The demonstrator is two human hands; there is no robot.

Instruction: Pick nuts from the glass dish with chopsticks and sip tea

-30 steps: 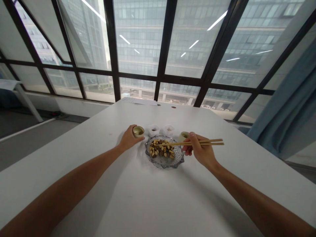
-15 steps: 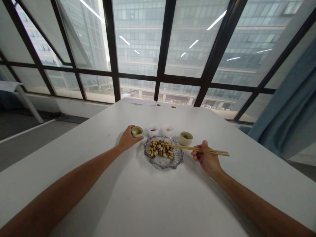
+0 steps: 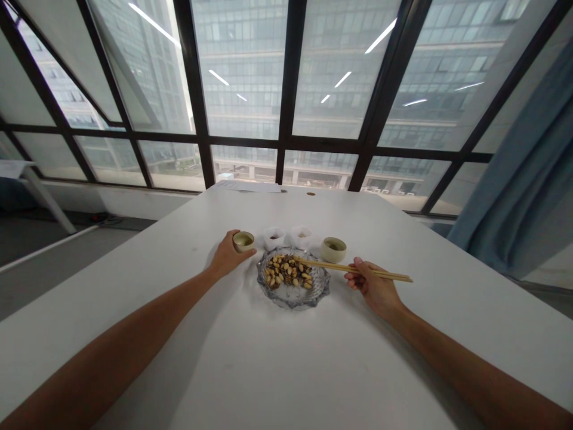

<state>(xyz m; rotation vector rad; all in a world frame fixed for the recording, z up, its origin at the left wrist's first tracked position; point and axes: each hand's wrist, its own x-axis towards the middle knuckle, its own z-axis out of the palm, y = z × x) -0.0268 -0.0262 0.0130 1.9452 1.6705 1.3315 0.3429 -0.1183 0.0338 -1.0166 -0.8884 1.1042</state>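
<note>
My left hand [image 3: 227, 255] is wrapped round the side of a small green-glazed cup [image 3: 244, 241] to the left of a clear glass plate [image 3: 293, 297]. A heap of pistachios and dark seeds [image 3: 286, 272] lies on the plate, mostly at its left and back. From the right, my right hand [image 3: 372, 286] grips a pair of wooden chopsticks [image 3: 335, 267]. Their tips reach into the heap, lying close together; whether anything is pinched between them, I cannot tell. A second green-glazed cup [image 3: 333, 249] stands just behind the chopsticks.
Two small white dishes [image 3: 273, 239] stand behind the plate, between the cups; the left one holds something dark. Papers [image 3: 246, 186] and a small brown disc [image 3: 311, 193] lie at the far end of the white table [image 3: 286, 370]. A blue curtain [image 3: 501, 215] hangs at the right.
The two chopsticks have come closer together at my right hand, their tips still in the heap. My view has shifted slightly. The left hand stays on its cup.
</note>
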